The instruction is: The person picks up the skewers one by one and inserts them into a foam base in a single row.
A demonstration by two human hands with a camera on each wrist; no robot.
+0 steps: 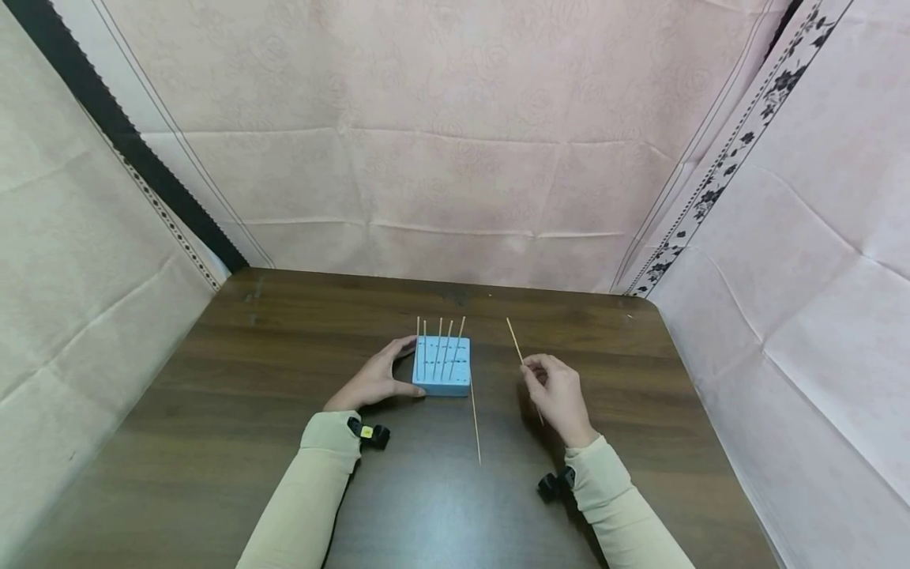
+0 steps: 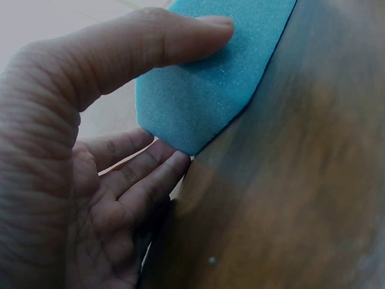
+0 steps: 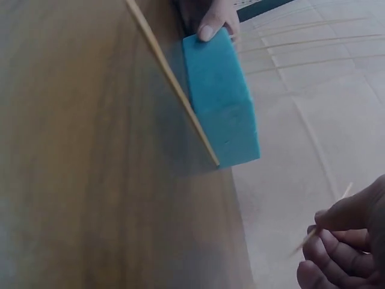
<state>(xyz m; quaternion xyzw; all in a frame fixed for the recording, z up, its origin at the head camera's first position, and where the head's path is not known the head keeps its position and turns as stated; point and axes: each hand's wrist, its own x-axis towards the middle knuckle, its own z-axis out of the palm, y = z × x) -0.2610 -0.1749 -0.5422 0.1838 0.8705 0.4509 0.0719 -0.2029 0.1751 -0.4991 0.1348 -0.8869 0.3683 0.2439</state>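
A blue foam block (image 1: 441, 387) stands on the table with several thin wooden sticks (image 1: 440, 340) poking up from its top. My left hand (image 1: 380, 375) grips the block at its left side; in the left wrist view the thumb (image 2: 180, 39) lies on the front face and the other fingers reach behind. To the right of the block, my right hand (image 1: 558, 391) pinches another wooden stick (image 1: 515, 340) between thumb and fingertips, held tilted and apart from the block. One more loose stick (image 1: 475, 423) lies by the block's right front corner.
The dark wooden table (image 1: 284, 395) spreads around both hands. Pale patterned cloth (image 1: 441, 174) hangs behind it and along both sides. A small black camera sits on each wrist, by the sleeve cuffs.
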